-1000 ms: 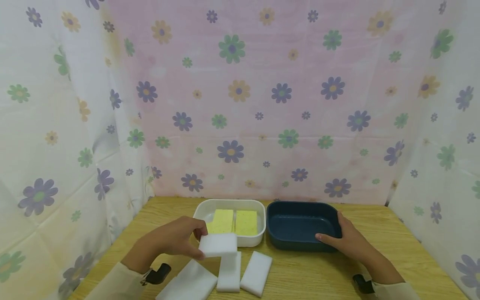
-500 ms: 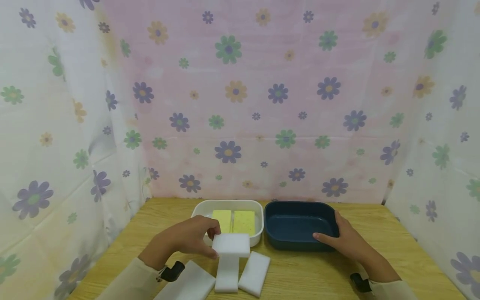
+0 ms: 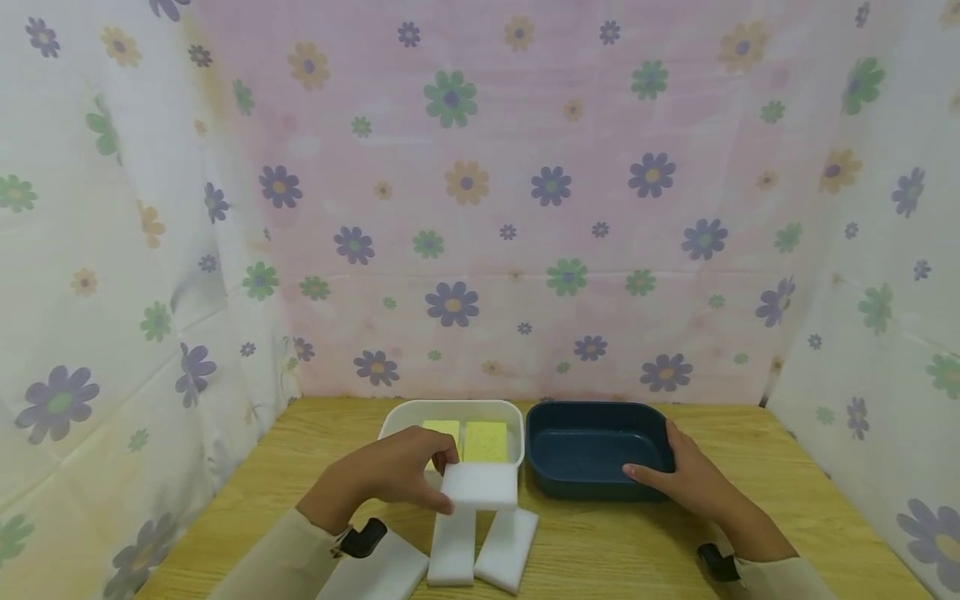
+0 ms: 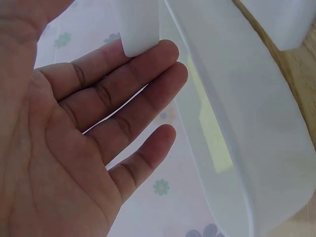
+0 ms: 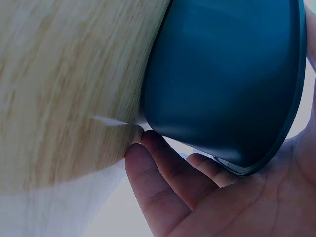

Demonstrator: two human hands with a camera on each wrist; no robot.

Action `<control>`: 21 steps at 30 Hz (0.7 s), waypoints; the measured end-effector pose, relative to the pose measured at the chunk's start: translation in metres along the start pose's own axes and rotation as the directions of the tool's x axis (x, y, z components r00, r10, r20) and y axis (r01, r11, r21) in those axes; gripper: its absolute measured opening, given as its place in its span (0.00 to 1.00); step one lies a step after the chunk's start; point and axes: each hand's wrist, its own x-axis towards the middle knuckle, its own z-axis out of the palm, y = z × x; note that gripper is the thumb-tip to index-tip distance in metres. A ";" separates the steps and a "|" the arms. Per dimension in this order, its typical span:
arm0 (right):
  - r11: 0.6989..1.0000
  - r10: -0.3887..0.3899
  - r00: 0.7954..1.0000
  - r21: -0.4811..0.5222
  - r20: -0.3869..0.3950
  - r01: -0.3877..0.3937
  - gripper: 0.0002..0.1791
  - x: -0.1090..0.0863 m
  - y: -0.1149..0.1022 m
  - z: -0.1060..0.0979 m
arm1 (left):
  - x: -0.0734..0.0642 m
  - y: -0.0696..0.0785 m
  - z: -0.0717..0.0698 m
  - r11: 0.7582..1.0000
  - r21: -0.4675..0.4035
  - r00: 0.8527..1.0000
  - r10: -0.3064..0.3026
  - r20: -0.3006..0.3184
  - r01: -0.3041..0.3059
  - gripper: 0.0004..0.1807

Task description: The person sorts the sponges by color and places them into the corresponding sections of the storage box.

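My left hand (image 3: 390, 471) pinches a white sponge block (image 3: 480, 486) between thumb and fingers, held up in front of the white container (image 3: 452, 403). In the left wrist view the block (image 4: 140, 27) is partly cut off, with the other fingers spread below it. Yellow sponges (image 3: 486, 440) lie inside the white container, partly hidden by the left hand. At right, my right hand (image 3: 697, 479) grips the right end of a dark blue container (image 3: 592, 488), thumb at the front rim. The right wrist view has fingers around the container's corner (image 5: 222, 74).
More white sponge blocks lie on the wooden table (image 3: 600, 550) near its front: an upright-lying one (image 3: 452, 554), a slanted one (image 3: 507, 550) and a larger white piece (image 3: 382, 571) by the left wrist. A flowered cloth (image 3: 480, 208) surrounds the table's back and sides.
The left hand has carried the white block to the right, from the white container's left front toward its right front corner. My right hand keeps its grip on the dark blue container.
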 end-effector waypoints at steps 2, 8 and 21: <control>1.000 0.001 1.000 -0.003 -0.001 -0.001 0.72 0.000 0.000 0.000 | 0.002 0.001 0.000 1.000 0.003 1.000 0.008 -0.005 -0.008 0.26; 1.000 0.005 1.000 -0.005 0.006 -0.005 0.71 0.000 -0.001 0.000 | 0.011 0.005 0.002 1.000 0.017 0.999 0.027 -0.029 -0.026 0.26; 0.999 0.018 1.000 -0.026 -0.002 -0.018 0.72 -0.001 -0.002 0.000 | 0.040 0.017 0.012 0.987 0.158 0.989 0.013 -0.150 0.011 0.33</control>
